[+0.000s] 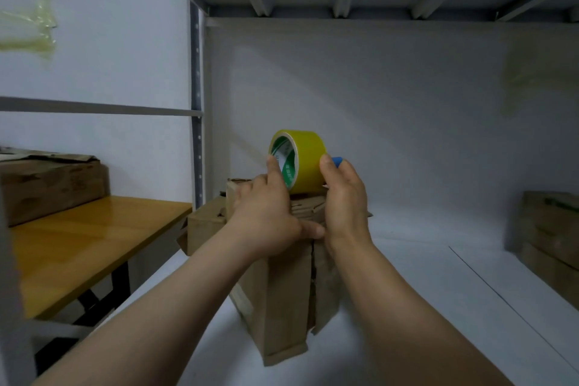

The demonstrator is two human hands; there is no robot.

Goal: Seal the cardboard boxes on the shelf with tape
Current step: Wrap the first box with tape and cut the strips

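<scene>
A yellow tape roll (305, 160) with a green and white core is held upright above a brown cardboard box (282, 298) on the white shelf (423, 276). My right hand (344, 200) grips the roll from the right, thumb on its yellow face, with a small blue thing (337, 161) at its fingers. My left hand (266, 213) touches the roll's left rim with its index finger, and its other fingers reach across the box top. The box's top flaps show a gap along the middle seam.
A second brown box (203, 226) stands behind on the left. More cardboard boxes (551, 241) sit at the shelf's right end. Left of the grey shelf post (196, 122) stands a wooden table (78, 244) with a worn box (50, 185) on it.
</scene>
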